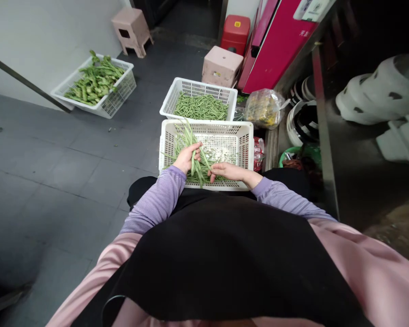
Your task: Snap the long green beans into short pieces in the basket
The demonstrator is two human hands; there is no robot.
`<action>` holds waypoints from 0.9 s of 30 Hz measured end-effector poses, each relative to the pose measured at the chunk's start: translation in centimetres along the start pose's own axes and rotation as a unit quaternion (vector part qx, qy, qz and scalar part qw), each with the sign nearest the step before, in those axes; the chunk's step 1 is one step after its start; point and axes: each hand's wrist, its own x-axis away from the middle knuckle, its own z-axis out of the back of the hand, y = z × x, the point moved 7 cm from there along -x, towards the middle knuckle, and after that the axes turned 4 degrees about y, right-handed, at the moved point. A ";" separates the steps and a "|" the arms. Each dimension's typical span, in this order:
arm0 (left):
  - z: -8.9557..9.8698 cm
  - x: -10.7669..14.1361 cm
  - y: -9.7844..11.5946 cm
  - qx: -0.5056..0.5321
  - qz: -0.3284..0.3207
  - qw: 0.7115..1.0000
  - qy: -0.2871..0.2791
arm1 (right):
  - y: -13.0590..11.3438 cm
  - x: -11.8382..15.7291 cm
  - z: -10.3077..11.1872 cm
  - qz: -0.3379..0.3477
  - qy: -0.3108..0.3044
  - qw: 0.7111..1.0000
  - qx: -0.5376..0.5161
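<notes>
My left hand (pixel 188 156) is closed around a bunch of long green beans (pixel 198 171) above the near white basket (pixel 247 131). At the bunch's right side, the fingers of my right hand (pixel 226 171) pinch the end of a green bean. More long beans lie in the left and front of this basket, with small bits scattered on its floor. Just behind it stands a second white basket (pixel 232 93) holding many short bean pieces (pixel 201 106).
A third white basket (pixel 122 93) with leafy green stalks (pixel 95 81) stands at the left wall. Pink stools (pixel 221 63) and a red bin (pixel 236 34) are behind. On the right are a tied plastic bag (pixel 264 109), a green basin (pixel 288 156) and a metal shelf post (pixel 323 131).
</notes>
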 end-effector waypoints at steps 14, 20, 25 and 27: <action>-0.3 0.6 2.0 -0.088 -0.163 0.981 0.061 | 0.2 -1.2 0.6 -0.063 0.108 0.992 0.033; 0.8 0.4 2.7 -0.101 -0.178 0.971 0.124 | 2.9 -0.5 0.7 -0.161 0.162 0.958 -0.173; -1.2 3.4 2.3 -0.148 -0.212 0.959 0.111 | 5.0 -0.2 3.2 -0.208 0.324 0.847 -0.367; -2.4 4.7 1.6 -0.183 -0.219 0.956 0.070 | 5.9 0.2 4.3 -0.234 0.381 0.790 -0.419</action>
